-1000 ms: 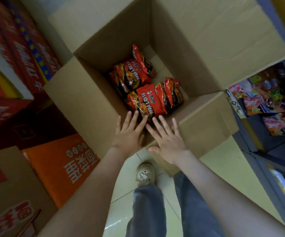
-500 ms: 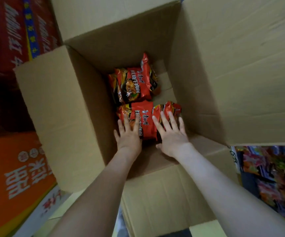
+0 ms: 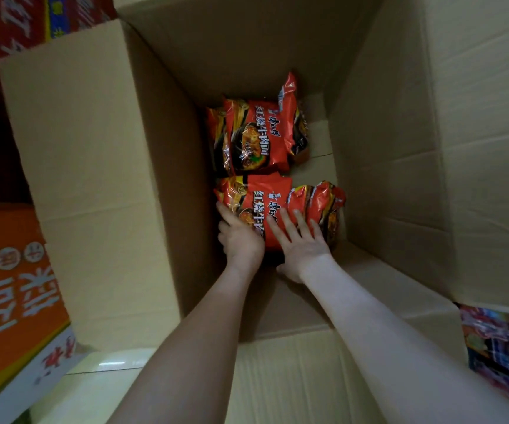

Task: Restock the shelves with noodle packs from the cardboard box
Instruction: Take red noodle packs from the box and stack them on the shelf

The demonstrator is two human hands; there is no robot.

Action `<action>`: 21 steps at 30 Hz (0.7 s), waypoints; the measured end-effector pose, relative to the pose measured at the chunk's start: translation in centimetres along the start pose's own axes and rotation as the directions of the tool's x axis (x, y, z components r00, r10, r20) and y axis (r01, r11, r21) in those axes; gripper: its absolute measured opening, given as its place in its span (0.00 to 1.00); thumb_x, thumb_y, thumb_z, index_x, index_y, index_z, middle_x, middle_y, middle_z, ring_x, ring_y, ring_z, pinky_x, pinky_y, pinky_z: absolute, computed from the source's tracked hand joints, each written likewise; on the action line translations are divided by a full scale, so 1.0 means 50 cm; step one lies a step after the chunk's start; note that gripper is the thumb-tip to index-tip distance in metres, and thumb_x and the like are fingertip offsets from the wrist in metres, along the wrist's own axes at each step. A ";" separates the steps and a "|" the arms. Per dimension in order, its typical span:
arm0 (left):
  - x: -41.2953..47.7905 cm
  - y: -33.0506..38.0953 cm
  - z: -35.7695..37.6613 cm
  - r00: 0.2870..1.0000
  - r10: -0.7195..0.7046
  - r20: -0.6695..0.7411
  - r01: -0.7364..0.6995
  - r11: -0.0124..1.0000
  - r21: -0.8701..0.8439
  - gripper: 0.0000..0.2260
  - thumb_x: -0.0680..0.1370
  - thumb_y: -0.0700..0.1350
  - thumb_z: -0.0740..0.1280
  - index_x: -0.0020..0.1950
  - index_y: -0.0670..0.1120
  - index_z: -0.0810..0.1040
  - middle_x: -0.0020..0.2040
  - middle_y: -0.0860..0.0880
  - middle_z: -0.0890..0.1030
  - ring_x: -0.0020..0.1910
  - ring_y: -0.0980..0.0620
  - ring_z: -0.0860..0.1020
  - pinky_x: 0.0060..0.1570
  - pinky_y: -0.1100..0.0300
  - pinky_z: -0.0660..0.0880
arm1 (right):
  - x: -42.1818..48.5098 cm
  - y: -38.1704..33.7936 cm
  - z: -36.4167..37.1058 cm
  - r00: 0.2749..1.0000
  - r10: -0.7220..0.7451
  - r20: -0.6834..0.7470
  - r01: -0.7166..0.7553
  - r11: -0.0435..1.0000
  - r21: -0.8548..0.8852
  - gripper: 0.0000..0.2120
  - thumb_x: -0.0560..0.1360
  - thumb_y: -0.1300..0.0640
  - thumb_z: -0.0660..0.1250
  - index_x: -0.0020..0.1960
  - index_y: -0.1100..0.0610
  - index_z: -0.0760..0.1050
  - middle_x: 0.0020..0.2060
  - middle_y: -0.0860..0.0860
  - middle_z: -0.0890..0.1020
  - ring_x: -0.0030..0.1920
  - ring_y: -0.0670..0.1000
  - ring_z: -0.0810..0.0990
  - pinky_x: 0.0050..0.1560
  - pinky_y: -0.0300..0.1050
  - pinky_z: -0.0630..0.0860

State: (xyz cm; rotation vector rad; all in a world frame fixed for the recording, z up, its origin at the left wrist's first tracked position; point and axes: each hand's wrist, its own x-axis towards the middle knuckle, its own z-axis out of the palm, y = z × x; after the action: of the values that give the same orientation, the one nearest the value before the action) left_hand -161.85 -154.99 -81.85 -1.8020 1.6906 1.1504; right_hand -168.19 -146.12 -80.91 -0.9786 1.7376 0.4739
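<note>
Both hands have reached deeper into the cardboard box [image 3: 109,179]: left hand [image 3: 241,237] fingers curl round the near noodle pack [image 3: 265,200] edge, right hand [image 3: 302,246] fingers lie spread flat on it (no grip yet); far noodle pack [image 3: 259,136] sits beyond the fingertips, so a lift looks imminent

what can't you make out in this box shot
- Head view: how many noodle packs lie stacked; the top packs cover those beneath.
- Head view: lower part of the near pack, under the left hand and right hand.
- Head view: shelf goods at lower right, blurred, cut off by the cardboard box flap and frame edge.
</note>
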 end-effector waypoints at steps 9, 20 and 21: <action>0.015 0.025 0.006 0.980 -0.174 -0.093 0.182 0.980 0.079 0.36 0.74 0.52 0.71 0.74 0.41 0.58 0.71 0.40 0.63 0.70 0.39 0.63 0.68 0.46 0.61 | 0.009 0.003 -0.005 0.999 -0.036 -0.039 0.044 0.970 0.241 0.47 0.78 0.52 0.64 0.73 0.44 0.24 0.72 0.49 0.26 0.74 0.54 0.29 0.74 0.52 0.38; -0.085 0.077 -0.042 0.999 0.054 -0.001 -0.053 0.994 -0.095 0.28 0.75 0.48 0.70 0.70 0.45 0.61 0.61 0.42 0.75 0.59 0.41 0.76 0.56 0.49 0.76 | -0.041 -0.006 -0.039 0.981 0.192 -0.031 0.044 -0.061 0.997 0.39 0.76 0.59 0.65 0.77 0.39 0.47 0.72 0.50 0.65 0.72 0.54 0.62 0.72 0.56 0.60; -0.105 0.086 -0.054 0.999 0.045 -0.011 -0.046 0.992 -0.114 0.28 0.75 0.48 0.70 0.69 0.44 0.61 0.61 0.42 0.76 0.59 0.41 0.77 0.56 0.50 0.76 | -0.059 -0.003 -0.041 0.987 0.158 -0.028 0.049 -0.132 0.990 0.37 0.74 0.60 0.66 0.76 0.39 0.54 0.69 0.49 0.69 0.70 0.53 0.66 0.70 0.54 0.63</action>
State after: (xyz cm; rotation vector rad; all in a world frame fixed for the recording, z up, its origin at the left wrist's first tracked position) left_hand -164.78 -154.62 -75.19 -1.8473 1.7101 1.2844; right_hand -168.89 -146.53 -77.42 0.3240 1.5742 -0.9814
